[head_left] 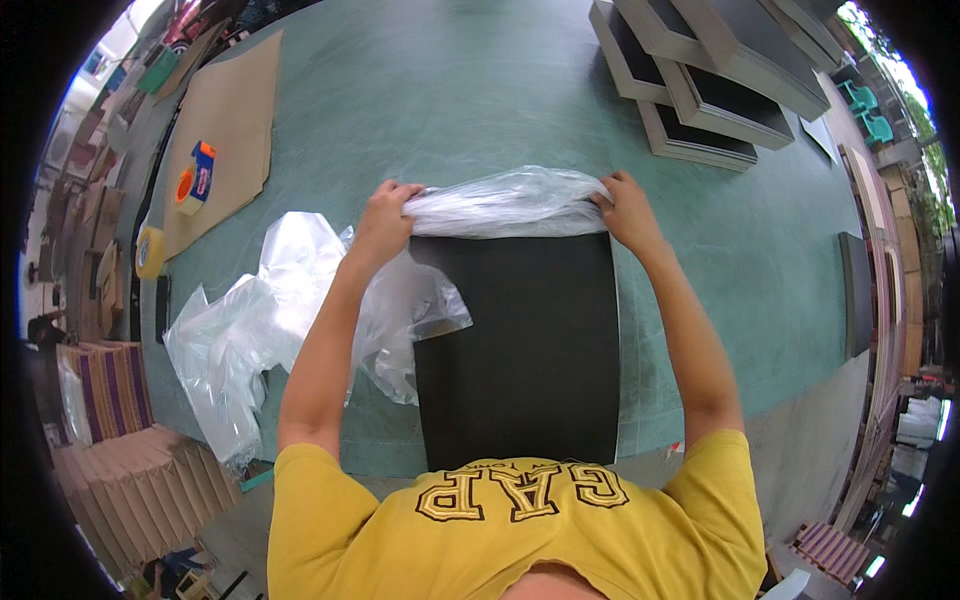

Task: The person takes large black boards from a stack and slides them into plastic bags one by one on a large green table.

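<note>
A bunched clear plastic bag (508, 205) is stretched across the far end of a flat black panel (520, 340). At the bag's left end, my left hand (385, 222) is closed on the gathered plastic. The other end is gripped by my right hand (630, 213), its fingers curled round the film. The black panel lies on the green table with its near end against my yellow shirt. Left of the panel, partly behind my left forearm, loose clear plastic bags (290, 265) lie crumpled, and one overlaps the panel's left edge.
Black-topped panels (700, 85) are stacked unevenly at the far right of the green table (430, 90). Brown cardboard (225, 130) lies at the left, carrying a tape dispenser (195, 180). A yellow tape roll (150, 252) sits nearby. One dark panel (855, 295) rests at the right edge.
</note>
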`<state>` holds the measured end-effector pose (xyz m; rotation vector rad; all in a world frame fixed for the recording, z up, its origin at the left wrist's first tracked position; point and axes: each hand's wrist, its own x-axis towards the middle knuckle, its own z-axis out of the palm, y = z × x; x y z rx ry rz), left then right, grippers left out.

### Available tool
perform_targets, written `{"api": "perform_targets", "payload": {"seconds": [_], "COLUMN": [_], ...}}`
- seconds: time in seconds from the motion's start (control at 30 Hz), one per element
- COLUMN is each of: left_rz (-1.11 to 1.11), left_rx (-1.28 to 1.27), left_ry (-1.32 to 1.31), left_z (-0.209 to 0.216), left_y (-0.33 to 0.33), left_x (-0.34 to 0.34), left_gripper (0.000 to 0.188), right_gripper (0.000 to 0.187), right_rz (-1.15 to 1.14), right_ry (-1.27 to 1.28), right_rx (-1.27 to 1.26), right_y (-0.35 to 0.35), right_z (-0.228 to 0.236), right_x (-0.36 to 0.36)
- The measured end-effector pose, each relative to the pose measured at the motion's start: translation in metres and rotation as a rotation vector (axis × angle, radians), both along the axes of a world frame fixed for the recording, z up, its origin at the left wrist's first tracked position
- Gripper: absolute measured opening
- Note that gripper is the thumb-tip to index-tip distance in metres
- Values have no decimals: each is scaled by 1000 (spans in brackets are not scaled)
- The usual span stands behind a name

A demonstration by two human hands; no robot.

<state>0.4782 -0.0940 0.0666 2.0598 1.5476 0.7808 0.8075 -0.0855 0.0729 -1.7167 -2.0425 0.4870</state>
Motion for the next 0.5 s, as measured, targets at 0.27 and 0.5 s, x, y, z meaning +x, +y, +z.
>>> {"api": "perform_targets", "payload": {"seconds": [0.27, 0.5], "left_rz": [324, 262], "left_rx": [-59, 142], "left_ry": [-320, -408], "left_z": [75, 104], "left_y": [-31, -41], "left_x": [16, 0], "left_gripper": [40, 23], "right_gripper": [21, 21], "right_rz": [37, -25], "right_ry": [62, 448], "right_rx": [97, -99], "right_y": [-8, -18], "right_z": [42, 106], "right_x": [10, 26]}}
